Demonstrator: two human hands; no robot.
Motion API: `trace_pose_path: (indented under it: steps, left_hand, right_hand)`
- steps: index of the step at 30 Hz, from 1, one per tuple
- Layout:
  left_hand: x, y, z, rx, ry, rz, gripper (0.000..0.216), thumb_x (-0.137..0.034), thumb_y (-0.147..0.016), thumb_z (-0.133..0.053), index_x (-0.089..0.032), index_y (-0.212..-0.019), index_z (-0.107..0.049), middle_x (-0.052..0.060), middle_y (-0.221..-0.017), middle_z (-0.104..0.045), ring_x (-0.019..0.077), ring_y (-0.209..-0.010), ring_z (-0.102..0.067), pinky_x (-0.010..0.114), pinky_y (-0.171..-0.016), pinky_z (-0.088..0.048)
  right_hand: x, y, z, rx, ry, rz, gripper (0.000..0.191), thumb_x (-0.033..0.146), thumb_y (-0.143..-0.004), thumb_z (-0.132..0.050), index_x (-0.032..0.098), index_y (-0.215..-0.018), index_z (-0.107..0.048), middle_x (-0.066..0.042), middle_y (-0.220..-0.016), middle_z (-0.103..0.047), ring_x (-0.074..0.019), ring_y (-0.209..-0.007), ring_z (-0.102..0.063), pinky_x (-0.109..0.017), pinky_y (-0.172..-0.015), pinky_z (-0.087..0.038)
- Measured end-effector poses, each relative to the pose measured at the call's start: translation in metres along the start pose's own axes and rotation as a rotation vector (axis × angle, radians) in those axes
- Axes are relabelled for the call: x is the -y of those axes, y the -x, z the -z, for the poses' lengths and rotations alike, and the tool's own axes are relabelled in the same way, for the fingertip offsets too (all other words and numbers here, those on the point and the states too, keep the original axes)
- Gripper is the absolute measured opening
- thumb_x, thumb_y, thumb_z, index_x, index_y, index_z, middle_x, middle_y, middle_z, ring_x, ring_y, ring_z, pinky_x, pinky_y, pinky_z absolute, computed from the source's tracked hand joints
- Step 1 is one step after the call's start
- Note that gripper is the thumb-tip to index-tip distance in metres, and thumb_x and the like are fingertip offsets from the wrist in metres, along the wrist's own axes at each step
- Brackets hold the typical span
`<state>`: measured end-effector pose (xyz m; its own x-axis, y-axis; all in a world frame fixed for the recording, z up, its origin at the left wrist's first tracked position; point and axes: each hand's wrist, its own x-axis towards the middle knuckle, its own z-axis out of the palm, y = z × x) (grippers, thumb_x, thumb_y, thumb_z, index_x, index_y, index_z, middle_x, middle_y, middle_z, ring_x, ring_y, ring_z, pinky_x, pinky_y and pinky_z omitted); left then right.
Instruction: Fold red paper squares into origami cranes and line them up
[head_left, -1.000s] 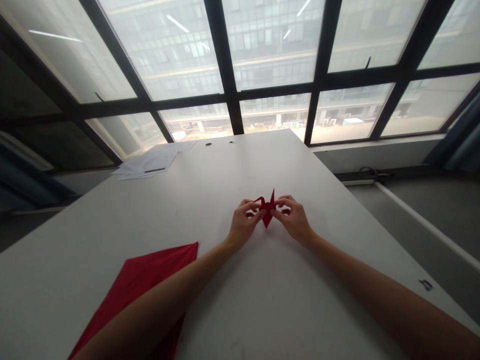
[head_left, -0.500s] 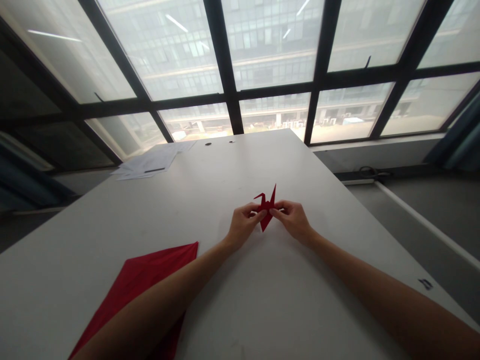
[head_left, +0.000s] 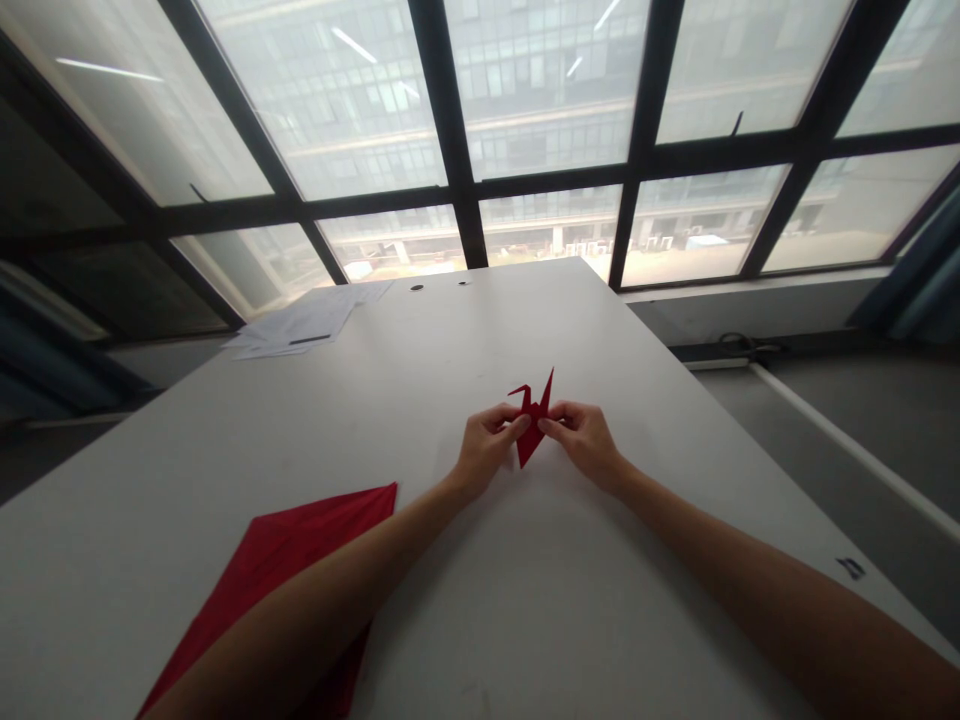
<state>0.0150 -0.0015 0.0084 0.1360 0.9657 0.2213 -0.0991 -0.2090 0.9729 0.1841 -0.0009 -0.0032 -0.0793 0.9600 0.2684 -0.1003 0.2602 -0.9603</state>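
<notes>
Red origami crane (head_left: 530,443) up between both hands, center of the white table (head_left: 457,600), slightly right. Left hand (head_left: 485,444) pinches its left side, thumb on the near face; right hand (head_left: 589,441) does the same on the right. Fingers narrow on both, thin paper between; fingertips behind the crane hidden. Bent head points left, straight spike stands up at right, body's lower point aims down and near. Can't tell whether that point touches the tabletop.

Risks, as judged: uneven outward pull could tear the paper where body meets neck or spike. Thumbs pressing too hard could crush the body or add stray creases. One pinch slipping would likely twist the crane or drop it. Bent head sits close to left fingers, so a brush could unfold it.

Near left: red sheet (head_left: 300,540), material unclear, partly under left forearm (head_left: 330,590); dragging the arm could shift or crumple it. Far left: loose white papers (head_left: 289,318), well apart.
</notes>
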Motion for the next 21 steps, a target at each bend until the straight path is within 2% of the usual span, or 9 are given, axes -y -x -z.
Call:
trace_pose_path:
  steps: [4,8,12,16,21]
  left_hand:
    - [-0.0009,-0.0004,0.0011,-0.008,0.014,0.001,0.024,-0.038,-0.075,-0.08,-0.014,-0.079,-0.073,0.003,-0.075,-0.071,0.0136,-0.066,-0.061,0.025,-0.065,-0.048]
    - [-0.0001,-0.0008,0.0026,-0.012,0.029,0.003,0.024,-0.037,-0.075,-0.079,-0.015,-0.074,-0.072,0.002,-0.071,-0.069,0.0124,-0.064,-0.059,0.024,-0.062,-0.047]
    - [0.0021,-0.0017,0.0027,-0.021,-0.003,0.023,0.026,-0.041,-0.075,-0.08,-0.016,-0.077,-0.072,0.002,-0.073,-0.069,0.0137,-0.064,-0.061,0.025,-0.061,-0.049]
    - [0.0039,-0.0023,0.0019,0.031,-0.038,0.075,0.03,-0.043,-0.075,-0.08,-0.015,-0.086,-0.075,0.006,-0.082,-0.074,0.0157,-0.069,-0.065,0.026,-0.065,-0.051]
    - [0.0039,-0.0011,0.0025,0.007,-0.024,0.065,0.028,-0.041,-0.074,-0.08,-0.015,-0.076,-0.074,0.005,-0.075,-0.073,0.0146,-0.065,-0.064,0.025,-0.062,-0.049]
  right_hand:
    - [-0.0009,0.0001,-0.0003,-0.003,-0.023,-0.036,0.023,0.04,-0.071,-0.079,0.018,-0.071,-0.07,-0.003,-0.07,-0.071,-0.0176,-0.064,-0.062,-0.029,-0.061,-0.047]
    - [-0.0027,-0.0009,0.0018,0.048,-0.022,-0.064,0.025,0.042,-0.074,-0.076,0.018,-0.074,-0.07,-0.004,-0.074,-0.072,-0.0172,-0.066,-0.062,-0.029,-0.062,-0.047]
    - [-0.0043,-0.0014,0.0038,0.026,0.024,-0.022,0.027,0.045,-0.077,-0.074,0.018,-0.074,-0.071,-0.004,-0.072,-0.071,-0.0172,-0.065,-0.061,-0.029,-0.062,-0.047]
    - [-0.0047,-0.0017,0.0048,-0.019,0.056,0.024,0.028,0.045,-0.079,-0.073,0.018,-0.073,-0.071,-0.004,-0.071,-0.071,-0.0174,-0.064,-0.061,-0.03,-0.061,-0.047]
    - [-0.005,-0.0029,0.0047,0.014,0.093,0.027,0.027,0.045,-0.08,-0.072,0.018,-0.082,-0.075,-0.006,-0.081,-0.075,-0.0203,-0.072,-0.066,-0.032,-0.068,-0.051]
